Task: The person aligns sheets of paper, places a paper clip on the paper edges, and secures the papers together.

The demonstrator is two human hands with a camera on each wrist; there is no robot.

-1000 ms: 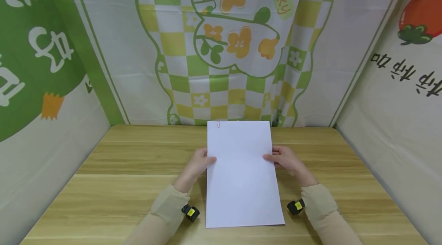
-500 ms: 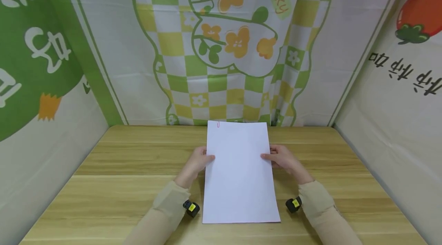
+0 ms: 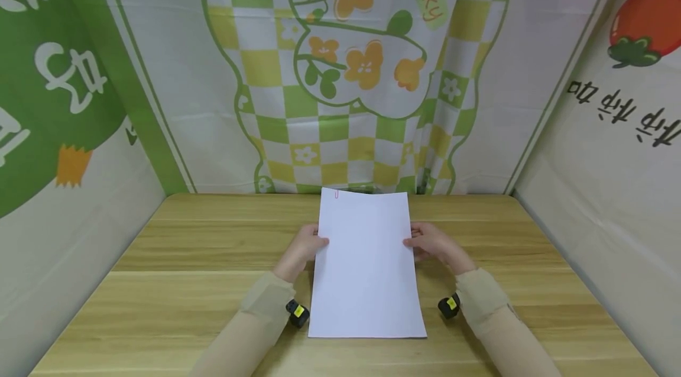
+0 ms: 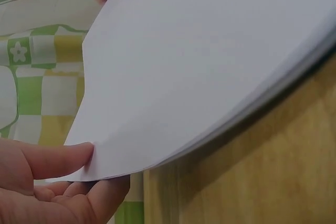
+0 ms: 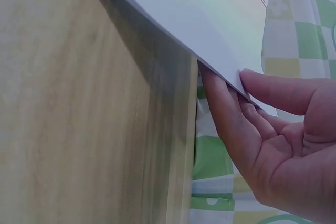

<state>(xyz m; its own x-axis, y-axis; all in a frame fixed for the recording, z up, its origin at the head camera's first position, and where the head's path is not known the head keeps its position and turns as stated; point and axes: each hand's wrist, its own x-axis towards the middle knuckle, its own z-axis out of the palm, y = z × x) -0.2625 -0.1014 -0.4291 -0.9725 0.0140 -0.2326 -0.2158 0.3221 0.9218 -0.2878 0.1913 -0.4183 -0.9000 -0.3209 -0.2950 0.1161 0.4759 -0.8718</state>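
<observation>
White paper sheets (image 3: 367, 282) in a thin stack are held up in front of me, their near end close over the table. A small red paper clip (image 3: 336, 194) sits on the far edge near the left corner. My left hand (image 3: 305, 245) pinches the left edge, thumb on top and fingers curled underneath. On the opposite edge my right hand (image 3: 433, 242) grips the same way, its thumb (image 5: 278, 92) on the upper face in the right wrist view. The paper bends between the hands, as the left wrist view shows. Most of the supporting fingers are hidden below the sheets.
A wood-grain table (image 3: 202, 318) lies beneath the paper. Behind it hangs a green and yellow checked curtain (image 3: 303, 111), with printed cloth walls at the left and right. Each wrist wears a small black camera (image 3: 298, 313) with a yellow mark.
The near edge of the paper has shifted away from me and slightly left, and the far edge has dipped a little. Both hands keep their hold and have drifted slightly left.
</observation>
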